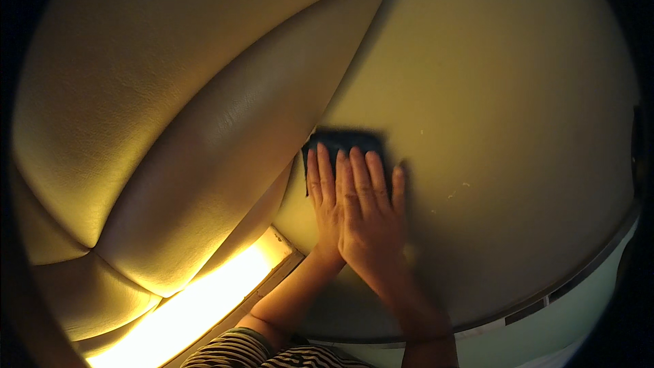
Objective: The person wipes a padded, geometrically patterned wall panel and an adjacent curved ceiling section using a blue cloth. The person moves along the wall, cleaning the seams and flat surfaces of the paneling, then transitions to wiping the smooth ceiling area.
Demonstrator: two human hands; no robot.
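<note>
Against a large pale panel (485,87), a dark cloth (352,138) lies flat beneath the fingers of both hands. My left hand (324,194) presses on the cloth's left part, its fingers extended upward in the view. Partly over it, my right hand (365,199) rests with its fingers on the cloth and its outermost digit spread out onto the panel. The palms overlap. The cloth's left edge is close to the edge of a padded, leather-like cushion (219,128).
A bright light strip (204,306) in a frame runs along the lower left, beside the padding. More padded sections (102,87) fill the upper left. The panel's curved dark edge (526,299) crosses the lower right, with a pale green surface (572,306) beyond it.
</note>
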